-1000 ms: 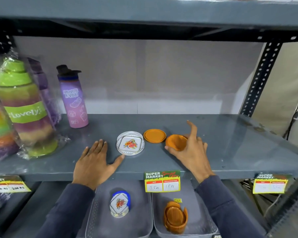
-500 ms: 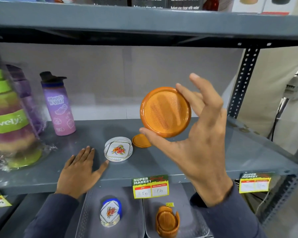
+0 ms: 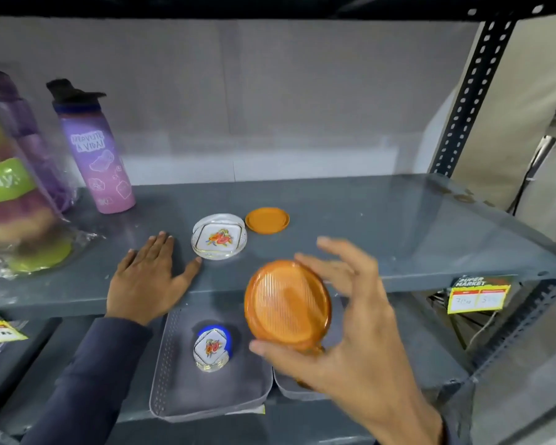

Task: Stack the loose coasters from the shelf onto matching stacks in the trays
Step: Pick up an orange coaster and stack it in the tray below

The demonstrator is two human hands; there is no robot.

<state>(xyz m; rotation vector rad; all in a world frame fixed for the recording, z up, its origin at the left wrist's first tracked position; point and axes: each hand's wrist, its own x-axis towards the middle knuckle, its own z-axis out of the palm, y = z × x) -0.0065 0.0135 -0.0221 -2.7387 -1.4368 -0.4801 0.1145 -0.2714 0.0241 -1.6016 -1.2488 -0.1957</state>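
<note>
Here my right hand [image 3: 360, 329] pinches an orange ribbed coaster [image 3: 288, 305] between thumb and fingers, tilted above the trays. My left hand [image 3: 148, 277] lies flat and spread on the shelf [image 3: 382, 226], just beside a floral glass coaster [image 3: 219, 236]. Another orange coaster [image 3: 267, 220] sits behind it. The left tray [image 3: 174, 390] holds a floral stack [image 3: 212, 348].

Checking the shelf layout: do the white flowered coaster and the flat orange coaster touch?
Apart. The head view shows grey shelf between the white flowered coaster and the flat orange coaster.
</note>
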